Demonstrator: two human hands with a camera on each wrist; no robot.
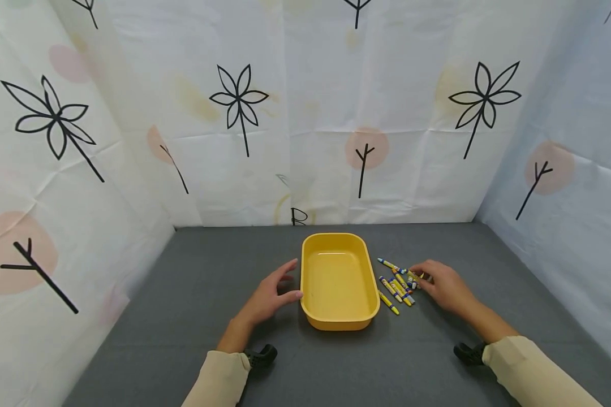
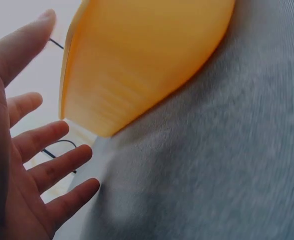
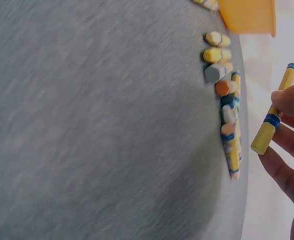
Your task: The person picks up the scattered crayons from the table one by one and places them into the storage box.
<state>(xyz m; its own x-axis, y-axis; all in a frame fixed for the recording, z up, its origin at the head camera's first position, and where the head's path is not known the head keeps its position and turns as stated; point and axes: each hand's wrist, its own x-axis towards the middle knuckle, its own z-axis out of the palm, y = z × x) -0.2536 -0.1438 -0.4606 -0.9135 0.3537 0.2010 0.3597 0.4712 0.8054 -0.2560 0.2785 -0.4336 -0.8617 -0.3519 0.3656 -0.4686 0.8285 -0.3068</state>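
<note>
one crayon [image 3: 273, 120] is pinched in the right hand [image 1: 443, 286], gripped between the thumb and fingertips, and it seems to be off the worktop [image 1: 336, 367]. the other crayons [image 1: 401, 293] lie in a loose, overlapping heap between the yellow tub [image 1: 335, 282] and the worktop's right edge. the tub stands near the far edge, its long sides running from near to far.

what could go wrong, i'd judge: the held crayon is slim and only fingertips have it, so a slack pinch could let it twist or drop back among the others. those look round enough to roll if a finger brushes the heap. the nearest crayon lies hard by the tub's right side, so a nudge to the tub could push it along. the tub looks light, and a bump from either side might slide it.

the right forearm slants in from the near right, wrist bent over so the fingers point left toward the heap. the left hand [image 1: 263, 299] is empty, fingers spread and thumb apart, beside the tub's left wall; whether its thumb touches the rim i cannot tell. both wrists wear black straps [image 1: 261, 356] below pale sleeves [image 1: 219, 379].
</note>
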